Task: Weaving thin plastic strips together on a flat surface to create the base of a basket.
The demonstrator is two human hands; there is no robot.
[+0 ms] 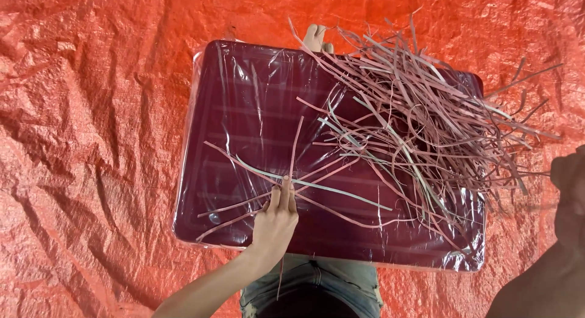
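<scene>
A dark maroon board [244, 104] wrapped in clear film lies across my lap. A tangled heap of thin pink strips [426, 123] covers its right half and hangs over the right edge. A few loose strips trail left across the board. My left hand [275, 223] rests on the board's near edge, fingers together, pinching one pink strip [295, 148] that runs up from the fingertips. My right hand [570, 178] is in shadow at the right edge of the view, curled closed where a strip end reaches it.
A crinkled orange tarp [91, 141] covers the ground all around. Toes of a bare foot [317, 36] show beyond the board's far edge. My blue jeans [329, 284] are visible below the board.
</scene>
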